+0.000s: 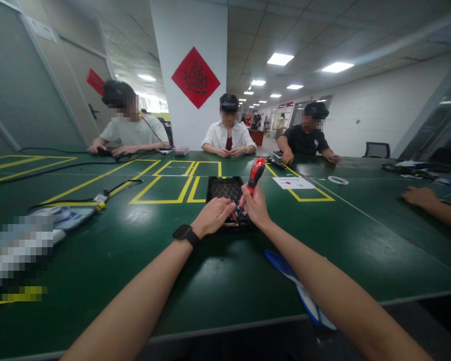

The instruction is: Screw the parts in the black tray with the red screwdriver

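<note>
Two bare arms (143,296) converge at a black rectangular tray (224,188) on the green counter (218,281): right hand (256,206) clenched round a tilted red-and-black screwdriver (257,173), left hand (213,216) palm-down, its grip unclear.

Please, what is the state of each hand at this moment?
Left hand: fingers together over the black tray; whether it grips something cannot be told.
Right hand: closed around the screwdriver, handle up.

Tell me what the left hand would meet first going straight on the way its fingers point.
Probably the right hand, gripping the red-and-black screwdriver just beyond the fingertips of the left hand, over the black case; how their depths line up is unclear.
</note>
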### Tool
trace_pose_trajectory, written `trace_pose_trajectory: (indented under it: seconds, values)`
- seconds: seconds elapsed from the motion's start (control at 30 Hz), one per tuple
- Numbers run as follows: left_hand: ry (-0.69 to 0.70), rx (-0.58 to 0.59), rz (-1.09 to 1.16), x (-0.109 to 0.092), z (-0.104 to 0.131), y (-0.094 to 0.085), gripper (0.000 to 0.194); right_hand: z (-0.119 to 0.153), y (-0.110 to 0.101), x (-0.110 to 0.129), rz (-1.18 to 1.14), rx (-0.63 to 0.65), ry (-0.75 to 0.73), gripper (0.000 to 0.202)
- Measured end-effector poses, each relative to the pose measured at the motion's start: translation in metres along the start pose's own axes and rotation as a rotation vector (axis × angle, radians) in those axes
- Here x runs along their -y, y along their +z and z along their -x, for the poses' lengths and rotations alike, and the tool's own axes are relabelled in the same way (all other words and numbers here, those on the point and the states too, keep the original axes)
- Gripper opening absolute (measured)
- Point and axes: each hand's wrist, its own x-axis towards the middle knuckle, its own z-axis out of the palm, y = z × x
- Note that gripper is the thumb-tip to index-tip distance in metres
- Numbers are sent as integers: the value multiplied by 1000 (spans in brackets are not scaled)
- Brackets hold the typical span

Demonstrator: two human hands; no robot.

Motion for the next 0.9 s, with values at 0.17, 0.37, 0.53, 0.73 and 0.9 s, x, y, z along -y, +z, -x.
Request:
trace_pose_trajectory:
  seconds: [0.17, 0.37, 0.53, 0.73, 0.9]
  values:
    - [-2, 1, 8, 0, 1, 0, 63, 0, -1, 1, 1, -10, -1, 33]
    - [2, 11, 6, 0, 1, 0, 64, -1, 0, -3, 1, -8, 17, 34]
    - [10, 31, 3, 0, 0, 0, 64, 0, 0, -4, 17, 17, 12, 32]
    - [13, 40, -6, -1, 0, -1, 65, 0, 0, -3, 9, 5, 21, 33]
    - [9, 38, 3, -1, 0, -1, 65, -1, 0, -2, -8, -46, 22, 36]
